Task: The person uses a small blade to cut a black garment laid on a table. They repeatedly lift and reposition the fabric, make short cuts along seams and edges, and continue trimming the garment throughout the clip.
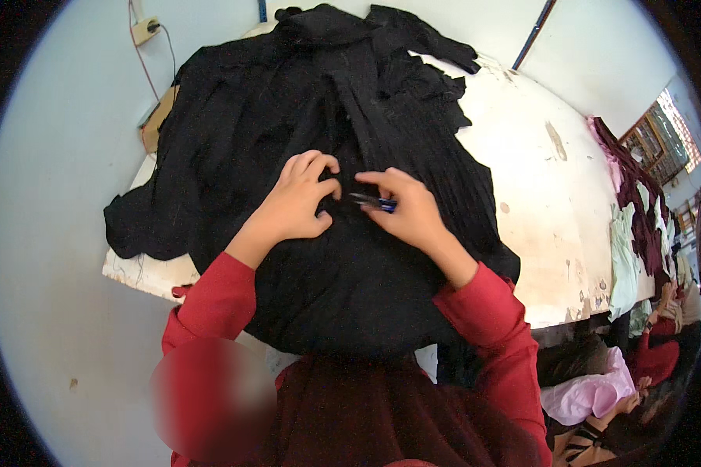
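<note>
Red sleeves [487, 307], left fingers [319, 187] pinching black cloth [288, 101], right fingers [393, 180] pinching small snips [374, 203], bare tabletop [553, 210] rightward

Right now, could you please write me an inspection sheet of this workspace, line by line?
Surface: white table, worn and stained, mostly covered at the left.
Job's things: black garment spread in a heap over the table; small blue-handled tool lies against the cloth.
Clutter: piles of pink, maroon and green cloth along the table's right edge and below it.
Grippers: left hand pinches the black fabric; right hand holds the tool.
Cables: wall socket at upper left with a thin cable running from it.
Surroundings: pale wall at the left; shelves at far right.
</note>
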### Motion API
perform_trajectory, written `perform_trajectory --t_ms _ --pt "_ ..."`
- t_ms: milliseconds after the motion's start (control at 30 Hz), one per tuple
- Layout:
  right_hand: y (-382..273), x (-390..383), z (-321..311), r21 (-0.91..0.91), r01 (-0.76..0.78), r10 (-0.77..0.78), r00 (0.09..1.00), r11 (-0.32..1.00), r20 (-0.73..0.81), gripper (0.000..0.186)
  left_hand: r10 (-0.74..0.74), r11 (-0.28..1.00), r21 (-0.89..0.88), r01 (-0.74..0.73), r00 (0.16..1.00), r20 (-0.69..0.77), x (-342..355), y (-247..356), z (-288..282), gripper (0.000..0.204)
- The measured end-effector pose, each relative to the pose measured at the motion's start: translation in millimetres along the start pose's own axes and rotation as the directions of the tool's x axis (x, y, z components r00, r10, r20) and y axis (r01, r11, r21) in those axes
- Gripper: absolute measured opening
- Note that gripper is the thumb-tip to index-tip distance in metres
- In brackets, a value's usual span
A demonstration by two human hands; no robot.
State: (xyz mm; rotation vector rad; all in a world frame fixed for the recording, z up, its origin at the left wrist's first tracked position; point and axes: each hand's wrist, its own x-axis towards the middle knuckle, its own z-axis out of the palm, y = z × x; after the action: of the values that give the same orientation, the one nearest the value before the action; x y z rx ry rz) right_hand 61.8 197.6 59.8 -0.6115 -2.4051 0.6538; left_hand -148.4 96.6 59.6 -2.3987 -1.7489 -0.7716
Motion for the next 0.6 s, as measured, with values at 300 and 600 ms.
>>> perform_trajectory --t_ms 300,600 --pt "14 15 -6 0.235 0.016 -0.002 0.998 0.972 -0.059 0.021 0.025 0.878 -0.478 -0.017 1.000 0.011 -1 -11 -9 0.044" --pt "-45 -17 -35 0.051 0.090 -0.084 0.991 0.995 -0.108 0.027 0.003 0.817 -0.577 -0.008 1.000 -0.009 -5 8 -8 0.039"
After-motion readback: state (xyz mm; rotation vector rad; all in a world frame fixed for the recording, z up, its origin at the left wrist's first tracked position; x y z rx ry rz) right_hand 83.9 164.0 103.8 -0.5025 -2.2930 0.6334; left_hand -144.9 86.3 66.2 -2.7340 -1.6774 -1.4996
